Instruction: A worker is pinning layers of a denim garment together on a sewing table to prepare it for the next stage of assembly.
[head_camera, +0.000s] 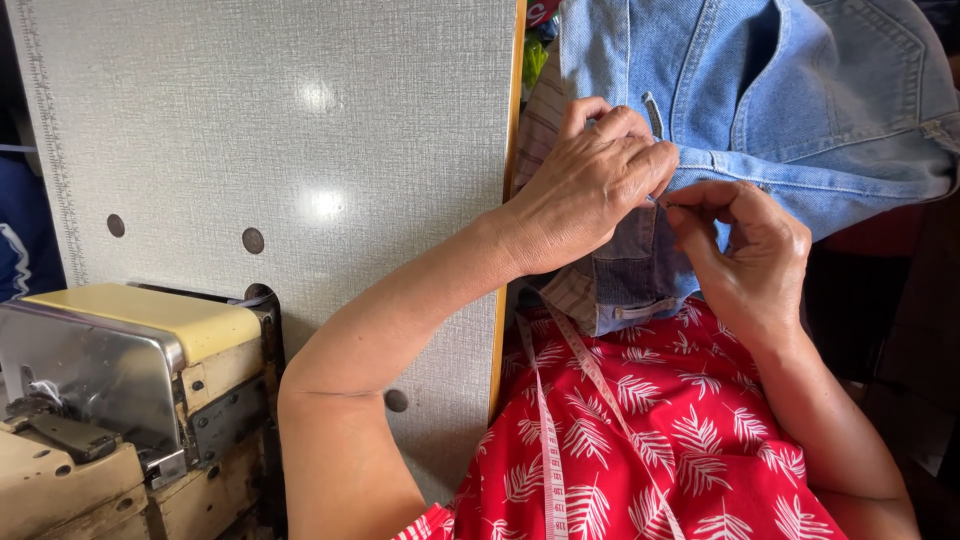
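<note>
Here, in the head view, both hands meet at the waistband of a pair of light blue jeans (800, 90) held up over the person's lap. The left hand (595, 180) comes in across the edge of the table, its fingers curled shut and pinching the folded denim at the waistband, just beside a belt loop (653, 115). The right hand (745, 255) sits just below and to the right of it, thumb and forefinger pressed together on the same edge of cloth; the two hands nearly touch at the fingertips. Whether the right hand also holds something thin between those fingers cannot be told.

The jeans hang from the top right of the view down toward the lap, so most of the cloth lies above and behind the hands. Under the left hand the inside of the garment shows, with a darker denim patch and a striped pocket lining (575, 290).

Below the hands lies a red dress with white leaf prints (690, 430), and a pink measuring tape (548, 440) runs down over it in two strands.

To the left stands the grey table (300, 130), its surface dotted with a few dark round holes. At the lower left sits a sewing machine (110, 370) with a shiny metal cover and a cream-yellow top, well apart from both hands.
</note>
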